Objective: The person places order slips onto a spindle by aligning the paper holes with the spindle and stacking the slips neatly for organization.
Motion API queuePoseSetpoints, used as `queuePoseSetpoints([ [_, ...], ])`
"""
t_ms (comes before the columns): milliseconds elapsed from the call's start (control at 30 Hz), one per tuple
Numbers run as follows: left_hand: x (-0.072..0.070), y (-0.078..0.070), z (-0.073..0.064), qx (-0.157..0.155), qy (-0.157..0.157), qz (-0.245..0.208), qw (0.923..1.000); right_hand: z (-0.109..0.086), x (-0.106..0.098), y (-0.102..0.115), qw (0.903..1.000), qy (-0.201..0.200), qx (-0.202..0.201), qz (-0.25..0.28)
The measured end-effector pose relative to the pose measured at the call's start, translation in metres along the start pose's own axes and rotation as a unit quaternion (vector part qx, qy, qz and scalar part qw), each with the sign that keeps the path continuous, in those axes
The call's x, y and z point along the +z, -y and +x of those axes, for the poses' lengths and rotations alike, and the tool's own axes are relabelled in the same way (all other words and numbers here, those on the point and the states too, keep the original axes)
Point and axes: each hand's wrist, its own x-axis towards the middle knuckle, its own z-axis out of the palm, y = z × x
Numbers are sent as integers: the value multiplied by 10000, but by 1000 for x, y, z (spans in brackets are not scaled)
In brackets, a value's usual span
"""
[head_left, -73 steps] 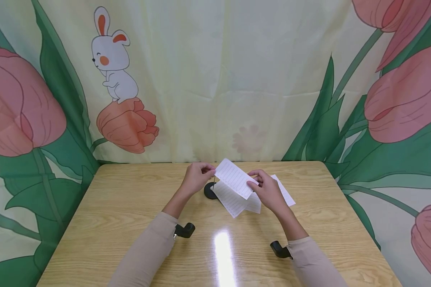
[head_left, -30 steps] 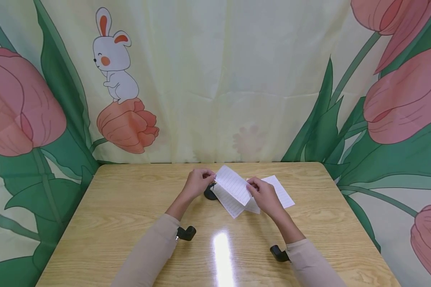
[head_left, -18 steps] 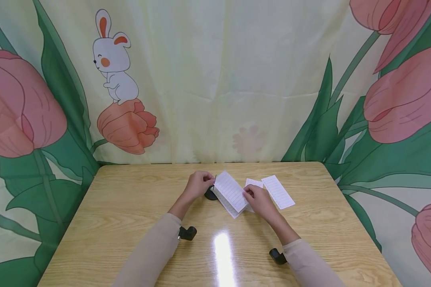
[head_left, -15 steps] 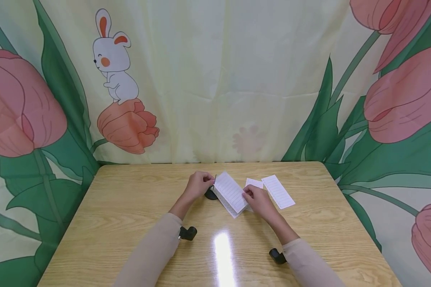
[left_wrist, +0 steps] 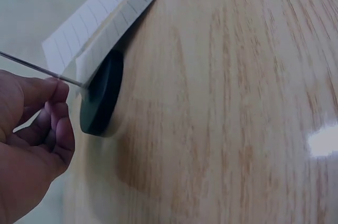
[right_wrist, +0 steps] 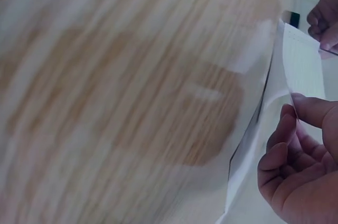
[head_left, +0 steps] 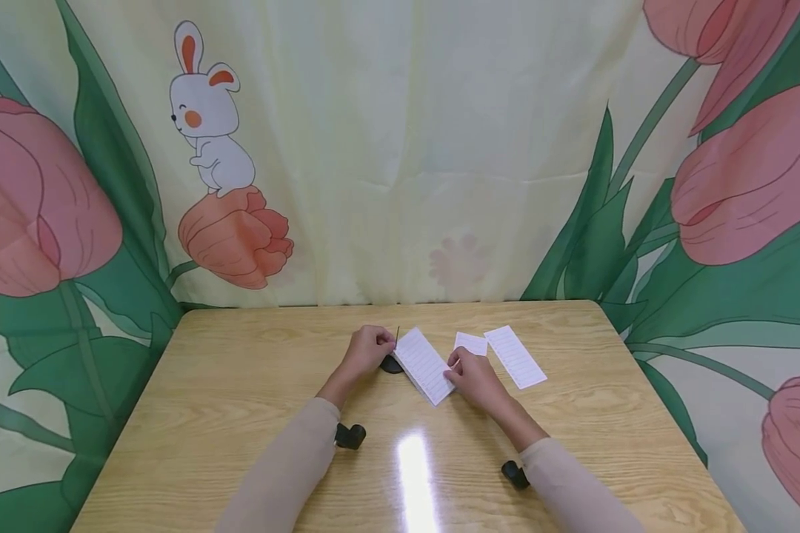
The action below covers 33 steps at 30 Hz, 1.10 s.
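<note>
A lined white paper slip [head_left: 421, 361] slants down from a thin upright spike on a round black base [head_left: 392, 365], with another slip beneath it. My left hand [head_left: 365, 348] pinches the upper slip's corner close by the spike; in the left wrist view the metal spike [left_wrist: 37, 68] passes right at the fingertips. With thumb and finger, my right hand [head_left: 478, 379] holds the slip's opposite end, also seen in the right wrist view. Whether the spike pierces the upper slip is hard to tell.
A short part of a white slip [head_left: 470, 343] shows behind my right hand. Farther right, a lined slip [head_left: 515, 357] lies flat on the wooden table [head_left: 240, 385]. A printed curtain [head_left: 347, 163] hangs behind the table's back edge.
Both hands have lowered the upper slip along the spike, so it now lies nearly over the slip beneath. More of the spike shows above it, and the slips at right are more exposed.
</note>
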Motion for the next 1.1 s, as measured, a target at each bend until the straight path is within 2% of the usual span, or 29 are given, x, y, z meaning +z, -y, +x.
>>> queuePoseSetpoints([
  [167, 2, 4, 3, -49, 63, 144, 9999, 1, 1, 0, 9997, 113, -143, -181],
  [300, 2, 2, 4, -83, 84, 181, 9998, 2, 2, 0, 9991, 185, -159, -358],
  [667, 6, -3, 3, -504, -96, 238, 9984, 5, 5, -3, 9980, 254, -94, -576],
  [900, 8, 1, 3, -407, -155, 280, 9987, 6, 5, -6, 9983, 55, -146, -570],
  [1100, 8, 6, 2, -301, -157, 226, 9992, 5, 4, -6, 9977, 116, -239, -621],
])
